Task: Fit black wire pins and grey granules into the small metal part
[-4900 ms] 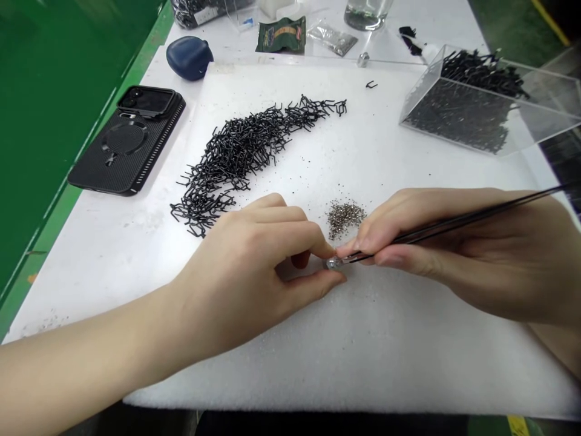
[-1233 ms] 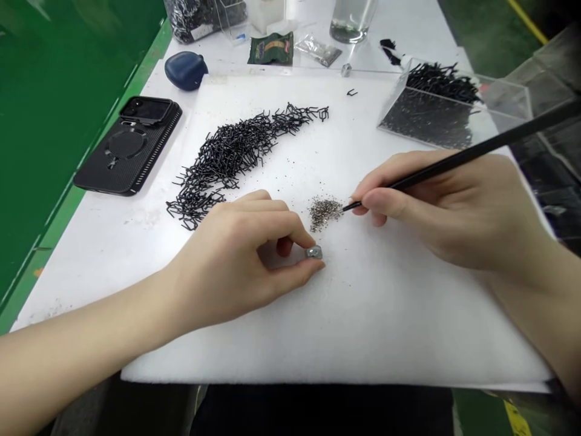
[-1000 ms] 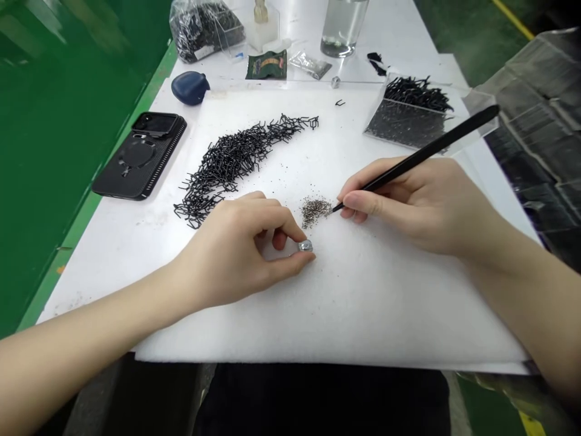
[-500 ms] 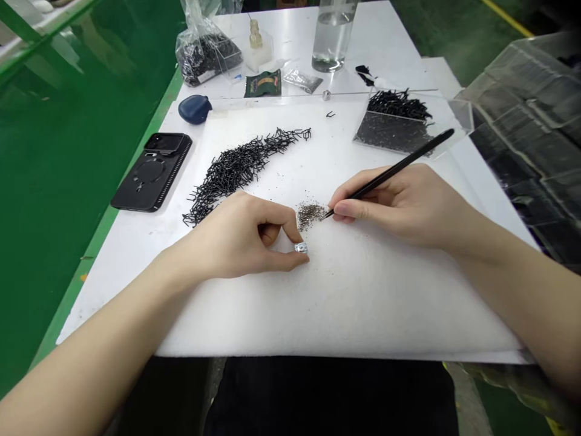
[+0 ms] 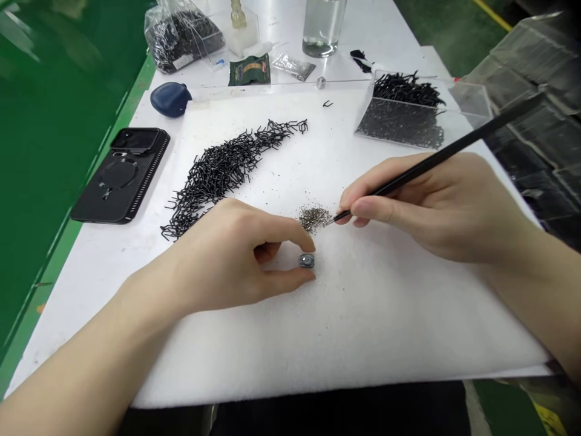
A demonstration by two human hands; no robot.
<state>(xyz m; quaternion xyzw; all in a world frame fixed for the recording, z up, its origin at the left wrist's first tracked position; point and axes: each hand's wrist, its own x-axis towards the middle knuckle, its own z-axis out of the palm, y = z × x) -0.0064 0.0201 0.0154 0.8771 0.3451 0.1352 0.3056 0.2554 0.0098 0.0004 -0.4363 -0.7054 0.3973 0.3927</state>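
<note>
Your left hand (image 5: 222, 260) is closed in a pinch, gripping a small round metal part (image 5: 307, 261) between thumb and forefinger over the white foam sheet (image 5: 385, 327). Your right hand (image 5: 431, 206) is curled around black tweezers (image 5: 454, 149), their tips just beside a small heap of silvery grains (image 5: 313, 218), with a long drift of black wire clips (image 5: 213, 172) past your left hand
</note>
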